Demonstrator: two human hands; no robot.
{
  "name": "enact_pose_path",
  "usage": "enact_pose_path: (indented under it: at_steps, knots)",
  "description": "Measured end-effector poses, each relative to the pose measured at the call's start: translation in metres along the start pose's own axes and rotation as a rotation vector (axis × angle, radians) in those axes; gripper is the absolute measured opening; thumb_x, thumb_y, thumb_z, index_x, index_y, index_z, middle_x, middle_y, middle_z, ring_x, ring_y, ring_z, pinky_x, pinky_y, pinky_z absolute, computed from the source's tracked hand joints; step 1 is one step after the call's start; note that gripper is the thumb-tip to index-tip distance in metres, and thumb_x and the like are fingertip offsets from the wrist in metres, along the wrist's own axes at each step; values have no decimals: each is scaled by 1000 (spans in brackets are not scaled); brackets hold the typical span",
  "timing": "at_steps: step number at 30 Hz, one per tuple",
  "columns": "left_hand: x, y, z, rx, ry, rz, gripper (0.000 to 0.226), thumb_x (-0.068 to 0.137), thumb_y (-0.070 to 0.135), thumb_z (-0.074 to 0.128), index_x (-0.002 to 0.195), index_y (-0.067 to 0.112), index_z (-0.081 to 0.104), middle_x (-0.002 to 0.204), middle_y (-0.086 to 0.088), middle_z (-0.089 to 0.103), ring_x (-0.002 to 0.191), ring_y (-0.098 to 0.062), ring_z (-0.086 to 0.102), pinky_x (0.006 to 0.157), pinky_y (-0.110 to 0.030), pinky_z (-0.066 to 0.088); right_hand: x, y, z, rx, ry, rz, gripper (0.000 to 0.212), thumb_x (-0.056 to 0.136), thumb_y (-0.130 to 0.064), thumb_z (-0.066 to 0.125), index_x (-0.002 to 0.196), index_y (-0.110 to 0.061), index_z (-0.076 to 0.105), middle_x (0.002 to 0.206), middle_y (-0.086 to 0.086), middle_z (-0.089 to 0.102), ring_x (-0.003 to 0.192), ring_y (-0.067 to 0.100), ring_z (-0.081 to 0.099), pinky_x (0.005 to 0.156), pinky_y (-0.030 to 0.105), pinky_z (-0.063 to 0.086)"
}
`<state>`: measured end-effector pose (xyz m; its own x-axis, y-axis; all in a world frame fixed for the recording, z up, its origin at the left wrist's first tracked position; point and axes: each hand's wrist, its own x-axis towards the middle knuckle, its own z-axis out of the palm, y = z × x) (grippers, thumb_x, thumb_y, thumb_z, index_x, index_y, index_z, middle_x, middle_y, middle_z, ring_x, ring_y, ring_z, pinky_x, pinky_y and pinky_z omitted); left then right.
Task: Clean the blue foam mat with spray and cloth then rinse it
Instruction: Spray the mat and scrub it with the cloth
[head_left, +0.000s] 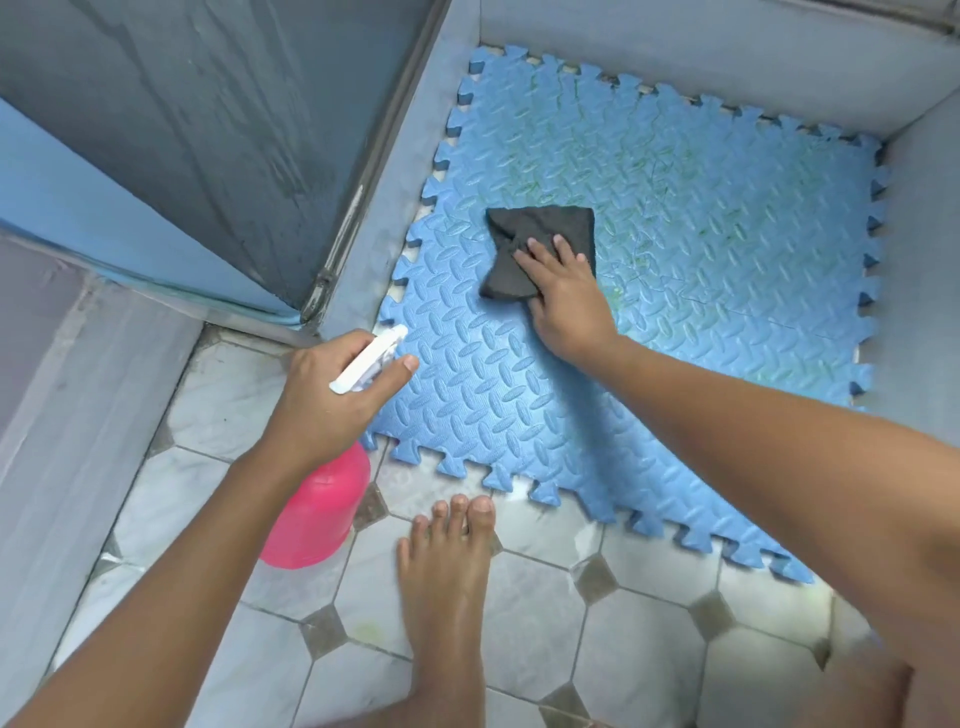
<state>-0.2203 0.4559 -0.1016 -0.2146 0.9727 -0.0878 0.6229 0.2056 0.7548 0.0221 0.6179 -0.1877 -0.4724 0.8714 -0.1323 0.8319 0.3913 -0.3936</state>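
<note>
Pressing cloth (535, 228) on mat (493, 395), walls (675, 57) hemming edges

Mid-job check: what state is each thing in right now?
blue foam mat: flat on the floor, greenish stains on its far part
cloth: crumpled, on the mat, pressed down
spray bottle: held by its white head, nozzle toward the mat
left hand: grips the spray bottle
right hand: laid flat, pressing the cloth

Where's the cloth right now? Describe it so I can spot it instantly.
Start at the big blue foam mat. Near its middle, pressed under the right hand, lies the cloth. It is the only dark grey, crumpled thing on that blue surface.
</note>
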Motion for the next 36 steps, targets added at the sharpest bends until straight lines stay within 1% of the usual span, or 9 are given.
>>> enact_pose_path:
  at_steps: [2, 5, 11, 16, 20, 23, 29, 33, 36]
  knots:
    - [2, -3, -1, 9, -5, -13, 63, 82, 67, 62, 81, 4, 66, 66, -14, 63, 65, -31, 61, 61, -41, 52, -3, -32, 16, 21, 25, -5, 61, 96, -19, 54, 155, -18, 37, 164, 5, 29, 154, 36, 11, 124, 56, 13]
    - [5, -7, -1, 3, -11, -28, 62, 84, 65, 63, 86, 3, 68, 77, -18, 70, 77, -39, 66, 69, -51, 57, -47, -53, 44, -36, -82, -437, 64, 91, -18, 60, 153, -19, 42, 162, 3, 35, 153, 34, 18, 124, 54, 16]
    - [6, -5, 1, -13, -62, -37, 57, 84, 65, 64, 84, 8, 71, 76, -17, 70, 76, -38, 67, 68, -50, 58, -124, 49, 6, -308, -406, -1039, 55, 101, -22, 45, 155, -27, 37, 166, -6, 25, 156, 23, 9, 125, 45, 14]
    - [7, 2, 9, 4, -112, -20, 58, 84, 61, 67, 80, 4, 67, 70, -19, 62, 66, -34, 61, 64, -42, 54, -86, 139, -54, -297, -272, -550, 60, 96, -12, 54, 154, -22, 39, 163, 0, 31, 153, 28, 21, 121, 49, 26]
    - [8, 6, 15, 47, -175, 4, 51, 87, 56, 73, 71, 9, 58, 63, -6, 51, 57, -8, 45, 58, -32, 38, -64, 91, -39, -129, -107, -57, 67, 94, -14, 57, 156, -24, 34, 165, 2, 27, 155, 31, 14, 122, 55, 21]
    - [8, 7, 18, 73, -200, -12, 51, 85, 62, 64, 71, 14, 56, 60, 1, 50, 57, -8, 45, 60, -33, 40, -76, 28, 0, -69, -89, -195, 68, 88, -20, 55, 155, -20, 38, 163, 4, 31, 154, 35, 15, 124, 56, 16]
    - [12, 16, 14, 11, -235, -74, 44, 100, 53, 61, 84, 14, 74, 83, -2, 75, 84, -18, 71, 75, -50, 63, -140, 6, 33, -242, -403, -999, 56, 97, -17, 48, 153, -23, 41, 164, -3, 31, 155, 26, 15, 125, 45, 16]
    - [17, 33, 18, -37, -310, -129, 47, 101, 54, 56, 87, 14, 78, 87, -1, 77, 89, -15, 73, 61, -44, 65, -132, 91, -21, -287, -489, -902, 58, 100, -16, 38, 157, -28, 31, 167, -8, 21, 156, 19, 4, 126, 39, 6]
    - [32, 52, 27, -132, -381, -221, 40, 101, 52, 59, 86, 19, 77, 91, -3, 78, 99, -19, 74, 49, -38, 62, -119, 159, -69, -297, -431, -544, 62, 98, -13, 47, 157, -28, 33, 166, -8, 22, 156, 19, 11, 125, 37, 18]
